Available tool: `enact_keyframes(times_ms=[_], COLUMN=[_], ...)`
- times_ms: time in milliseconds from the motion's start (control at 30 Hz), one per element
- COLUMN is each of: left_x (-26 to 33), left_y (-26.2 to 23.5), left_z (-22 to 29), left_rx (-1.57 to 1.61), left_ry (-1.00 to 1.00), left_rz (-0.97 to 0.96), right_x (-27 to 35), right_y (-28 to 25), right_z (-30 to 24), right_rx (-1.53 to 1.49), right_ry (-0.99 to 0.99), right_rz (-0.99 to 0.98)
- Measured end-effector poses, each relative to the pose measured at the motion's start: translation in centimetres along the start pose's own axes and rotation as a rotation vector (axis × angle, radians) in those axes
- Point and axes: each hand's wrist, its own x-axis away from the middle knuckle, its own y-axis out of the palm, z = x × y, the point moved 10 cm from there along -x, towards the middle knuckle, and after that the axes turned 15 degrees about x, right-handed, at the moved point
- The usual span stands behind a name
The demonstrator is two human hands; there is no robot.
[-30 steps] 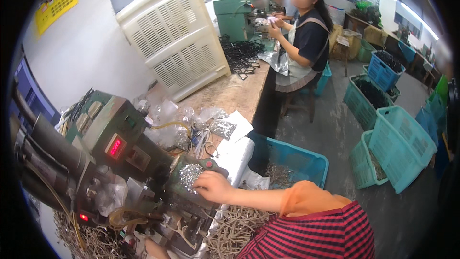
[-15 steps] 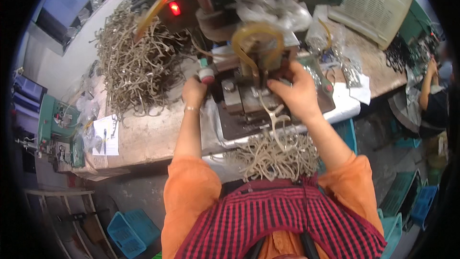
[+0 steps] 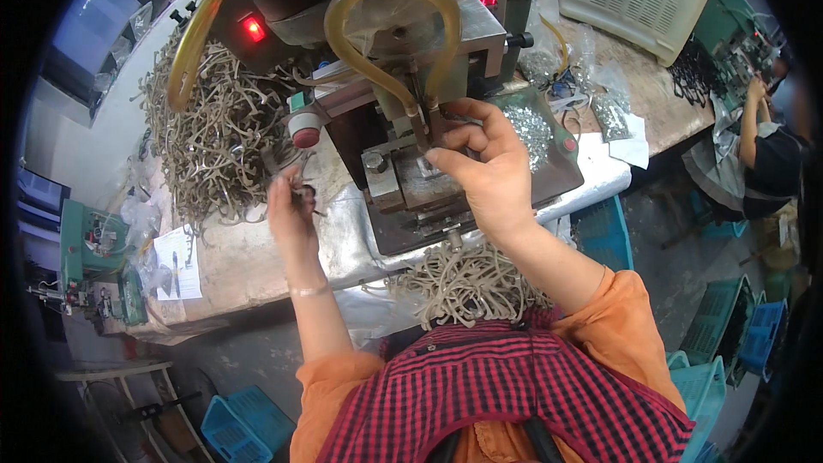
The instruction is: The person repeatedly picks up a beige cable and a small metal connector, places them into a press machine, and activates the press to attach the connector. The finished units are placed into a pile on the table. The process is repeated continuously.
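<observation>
Cord piece [image 3: 304,197] in left hand [image 3: 290,214]

The right hand [image 3: 484,167] is raised at the press [image 3: 411,111], its fingertips pinched at the die block just under a looped yellow hose [image 3: 377,0]. The left hand [image 3: 291,210] grips a small dark piece at the edge of a tangled pile of beige cords [image 3: 206,137] on the bench [image 3: 249,249]. More cords [image 3: 467,283] heap in the lap, and another person [image 3: 767,163] works far right.
</observation>
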Motion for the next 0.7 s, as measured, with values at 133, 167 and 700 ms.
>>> enact_keyframes(times_ms=[133,167,700], left_x=[10.5,12.8,21.2], left_y=[12.6,15.6,21.3], left_z=[11.1,12.7,6.8], left_rx=[0.245,0.143,-0.657], left_ry=[0.427,0.542,1.141], left_rz=[-0.55,-0.686,-1.176], right_x=[-0.3,-0.4,-1.6], right_y=[-0.2,-0.4,-10.3], right_z=[-0.1,0.1,3.0], right_rx=[0.002,0.009,1.395], right_ry=[-0.001,0.013,-0.245], right_rz=[-0.013,-0.013,0.203])
